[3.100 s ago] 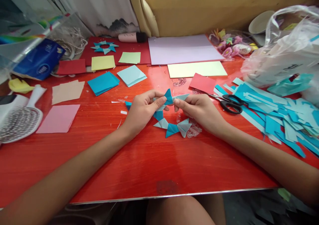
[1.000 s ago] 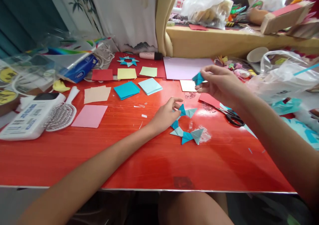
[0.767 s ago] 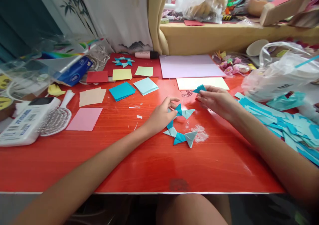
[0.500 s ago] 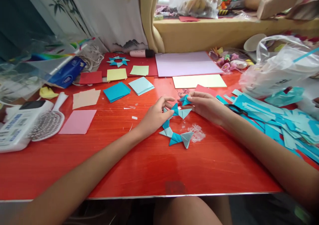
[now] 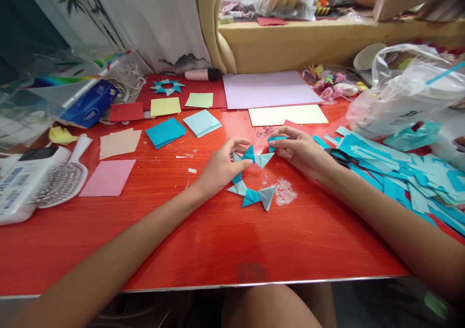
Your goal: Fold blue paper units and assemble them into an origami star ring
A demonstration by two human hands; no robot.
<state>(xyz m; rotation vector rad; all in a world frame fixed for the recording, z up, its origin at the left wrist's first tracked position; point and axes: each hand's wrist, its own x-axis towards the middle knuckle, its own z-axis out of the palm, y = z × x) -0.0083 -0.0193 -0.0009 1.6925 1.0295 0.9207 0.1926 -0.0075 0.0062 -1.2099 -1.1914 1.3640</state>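
Observation:
My left hand (image 5: 228, 165) pinches the upper part of a partly ringed origami star (image 5: 250, 197), made of folded light and dark blue paper units. Its lower end curves round toward me, leaving a gap on the right side. In my right hand (image 5: 300, 148), between thumb and fingertips, is a dark blue folded paper piece (image 5: 276, 141). This piece is apart from the star, just right of its upper end. Fingers hide some of both.
A finished star ring (image 5: 167, 86) lies at the back left. Stacks of dark blue (image 5: 166, 133) and pale blue paper (image 5: 202, 123) sit beyond my left hand. Scissors (image 5: 339, 157) and blue paper strips (image 5: 403, 173) lie right; a hairbrush (image 5: 65, 178) left.
The blue piece in my right hand has turned and now sits a little farther from the star's upper end. My left hand keeps its hold. The whole view has shifted slightly.

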